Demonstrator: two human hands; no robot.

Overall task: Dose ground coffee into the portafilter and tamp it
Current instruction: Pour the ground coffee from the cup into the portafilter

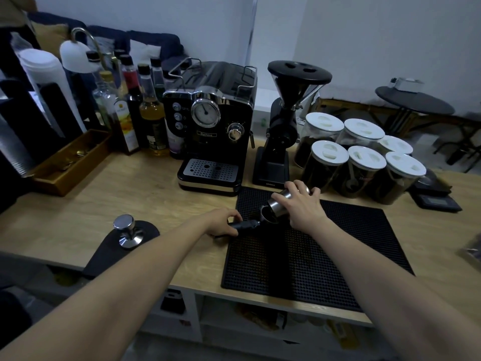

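Head view: dosing step in hand. Left hand (222, 222) wrapped round portafilter (250, 224) handle; right hand (305, 205) clasping steel dosing cup (279, 201), mouth tipped down-left onto basket. Portafilter at rear-left of black mat (351, 243), long axis roughly left-right, handle left, basket right. Next, probably: empty cup, set aside, fetch tamper (126, 231) well left, press level.

1 view only: head-worn wide-angle, facing forward-down, close above counter (145, 194).
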